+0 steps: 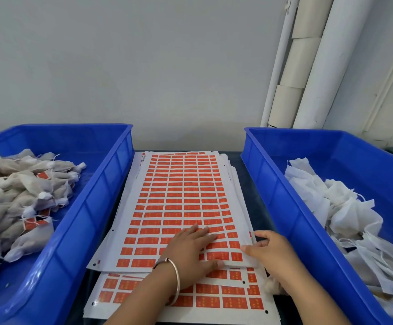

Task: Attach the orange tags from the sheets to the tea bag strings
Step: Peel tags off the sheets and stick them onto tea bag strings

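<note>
A stack of white sheets [181,195] covered in rows of orange tags lies between two blue bins, with another sheet [214,294] of tags sticking out beneath it toward me. My left hand [190,249] lies flat on the top sheet's near part, fingers straight. My right hand [268,252] is at the sheet's near right corner, thumb and fingers on its edge. Tea bags [15,195] with strings, some carrying orange tags, fill the left bin. White tea bags [331,207] without tags lie in the right bin.
The left blue bin [92,207] and right blue bin [284,191] flank the sheets closely. White pipes [308,66] lean against the wall at the back right. A dark table surface [242,179] shows between sheets and bins.
</note>
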